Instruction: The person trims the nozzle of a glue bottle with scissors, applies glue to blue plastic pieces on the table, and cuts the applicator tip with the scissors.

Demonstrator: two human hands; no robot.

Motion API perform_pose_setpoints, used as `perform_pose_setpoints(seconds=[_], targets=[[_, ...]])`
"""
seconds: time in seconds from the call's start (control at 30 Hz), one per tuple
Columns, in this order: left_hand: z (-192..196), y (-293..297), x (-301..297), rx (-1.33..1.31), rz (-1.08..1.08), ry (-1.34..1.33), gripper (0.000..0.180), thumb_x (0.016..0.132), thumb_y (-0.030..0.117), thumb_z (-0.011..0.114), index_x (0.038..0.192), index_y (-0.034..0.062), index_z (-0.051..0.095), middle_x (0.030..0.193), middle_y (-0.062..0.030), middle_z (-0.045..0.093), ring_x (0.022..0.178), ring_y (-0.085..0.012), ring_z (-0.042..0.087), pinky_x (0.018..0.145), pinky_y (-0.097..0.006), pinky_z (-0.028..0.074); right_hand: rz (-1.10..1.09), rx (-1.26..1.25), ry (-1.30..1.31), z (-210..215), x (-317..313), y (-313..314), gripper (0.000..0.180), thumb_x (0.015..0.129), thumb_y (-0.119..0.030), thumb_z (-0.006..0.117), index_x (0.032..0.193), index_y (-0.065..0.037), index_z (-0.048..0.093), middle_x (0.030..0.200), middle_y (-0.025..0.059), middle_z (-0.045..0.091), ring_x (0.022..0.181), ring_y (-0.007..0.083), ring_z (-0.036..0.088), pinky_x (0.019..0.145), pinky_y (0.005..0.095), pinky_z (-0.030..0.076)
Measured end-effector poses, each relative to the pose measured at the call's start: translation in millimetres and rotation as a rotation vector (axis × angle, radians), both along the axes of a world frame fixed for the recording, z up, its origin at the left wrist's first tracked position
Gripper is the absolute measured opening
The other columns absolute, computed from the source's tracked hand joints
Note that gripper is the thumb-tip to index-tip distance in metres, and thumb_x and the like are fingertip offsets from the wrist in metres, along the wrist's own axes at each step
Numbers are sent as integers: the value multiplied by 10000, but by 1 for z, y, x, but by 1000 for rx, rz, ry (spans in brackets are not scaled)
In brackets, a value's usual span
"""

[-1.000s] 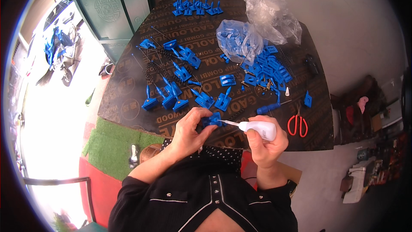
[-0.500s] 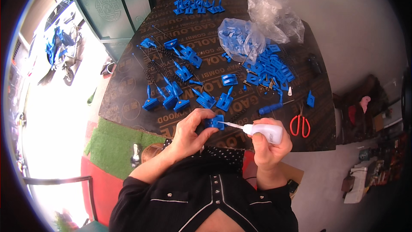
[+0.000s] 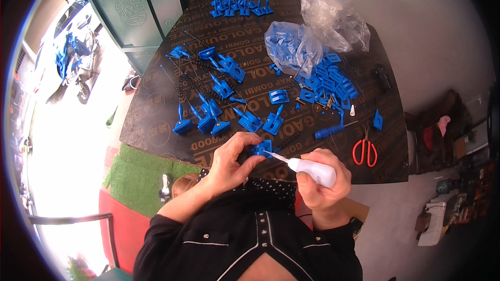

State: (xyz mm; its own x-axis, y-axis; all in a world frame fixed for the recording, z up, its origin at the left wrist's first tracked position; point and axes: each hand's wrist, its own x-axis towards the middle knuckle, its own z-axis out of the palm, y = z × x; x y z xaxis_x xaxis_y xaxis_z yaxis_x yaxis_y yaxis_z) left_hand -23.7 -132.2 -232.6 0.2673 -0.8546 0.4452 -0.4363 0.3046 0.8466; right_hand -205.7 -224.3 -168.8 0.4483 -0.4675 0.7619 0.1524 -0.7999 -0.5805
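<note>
Between the thumb and fingers of my left hand (image 3: 232, 159) is a small blue plastic part (image 3: 263, 148), held just over the table's near edge. My right hand (image 3: 328, 184) grips a white squeeze bottle (image 3: 314, 172) with a long thin nozzle. The nozzle's tip reaches the blue part; whether it touches or any liquid comes out is too small to tell. A dark coil spring (image 3: 289, 139) lies close beyond the blue part. Farther out lie several blue pieces with springs and thin rods, one of them a blue bracket (image 3: 273, 119).
Loose blue parts (image 3: 333, 80) and screws are heaped at the right, beside a clear bag (image 3: 294, 47) of blue pieces. Red-handled scissors (image 3: 364, 153) and a blue screwdriver (image 3: 329, 132) lie near my right hand. Finished-looking spring pieces (image 3: 240, 5) stand at the far edge.
My right hand has tilted the bottle, its body now lower and a little to the left, with the nozzle slanting up more steeply to the blue part. My left hand has barely moved.
</note>
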Motion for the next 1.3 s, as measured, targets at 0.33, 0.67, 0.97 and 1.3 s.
perform_pose_setpoints(seconds=[0.33,0.67,0.97,1.3], targets=[[-2,-1,-1,-30,48,-60,352,755,14,765,1065,-4,599,1049,-115,644,901,-195,642,746,-278,510,-6,-43,4,1,3,-1,296,736,-39,755,972,44,597,803,134,672,652,231,665,560,303,532],[2,-1,-2,-17,42,-49,334,765,-8,745,1052,4,575,1017,-115,621,844,-224,630,706,-289,506,-26,-27,-7,-2,0,-2,283,745,-44,752,964,51,600,815,137,672,667,228,667,562,302,534],[4,-1,-3,3,45,-38,338,759,-12,746,1050,5,575,1015,-116,620,853,-232,631,706,-291,506,-25,-41,6,-1,2,-2,284,729,-27,750,956,52,599,791,133,670,648,233,665,554,301,531],[2,-4,-6,-50,80,-101,337,750,-13,750,1037,-4,576,998,-136,621,877,-283,636,723,-315,518,-70,-33,54,3,2,-2,280,708,1,744,942,42,595,782,131,665,634,233,663,555,302,529]])
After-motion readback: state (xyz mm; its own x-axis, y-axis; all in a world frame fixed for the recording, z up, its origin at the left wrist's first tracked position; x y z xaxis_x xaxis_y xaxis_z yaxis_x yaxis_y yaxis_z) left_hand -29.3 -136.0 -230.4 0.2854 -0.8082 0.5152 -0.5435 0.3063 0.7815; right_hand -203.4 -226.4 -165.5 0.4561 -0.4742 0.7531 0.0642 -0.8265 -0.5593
